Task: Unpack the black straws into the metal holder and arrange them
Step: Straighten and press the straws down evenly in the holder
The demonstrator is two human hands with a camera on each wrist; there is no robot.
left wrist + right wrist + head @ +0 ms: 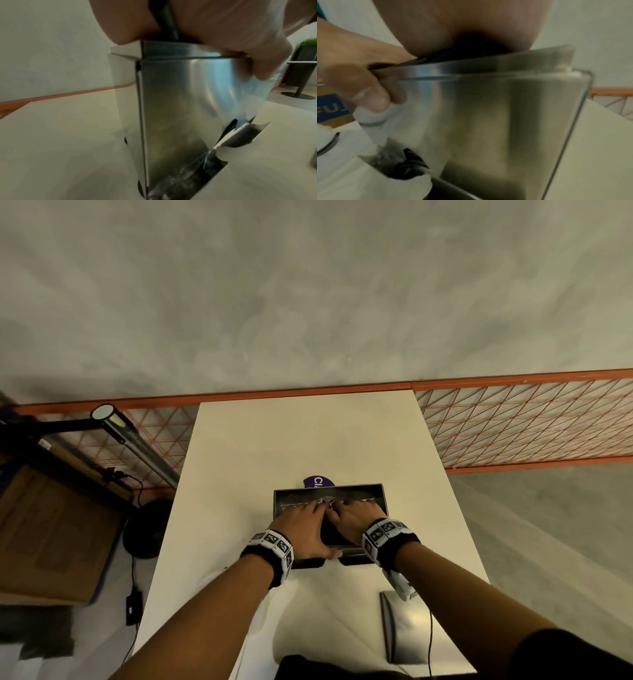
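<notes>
The metal holder [383,497] stands open-topped on the white table [308,440]. Both hands reach into its top. Black straws [334,534] lie in a dark bundle between the palms, and show under the left palm [169,27] and the right palm [462,54]. My left hand [306,520] lays its fingers on the straws, while its thumb [264,69] hooks over the holder's front wall [171,101] and pinches clear plastic wrap [257,97] against it. That thumb [368,97] and wrap [373,124] also show in the right wrist view. My right hand [356,513] rests straight fingers on the straws.
A flat metal lid [407,625] lies near the table's front right. A purple item [318,481] sits just behind the holder. Crumpled wrap [180,180] trails into the holder's lower front opening. An orange mesh rail [513,422] runs behind; a lamp [130,440] and cardboard box [51,525] stand left.
</notes>
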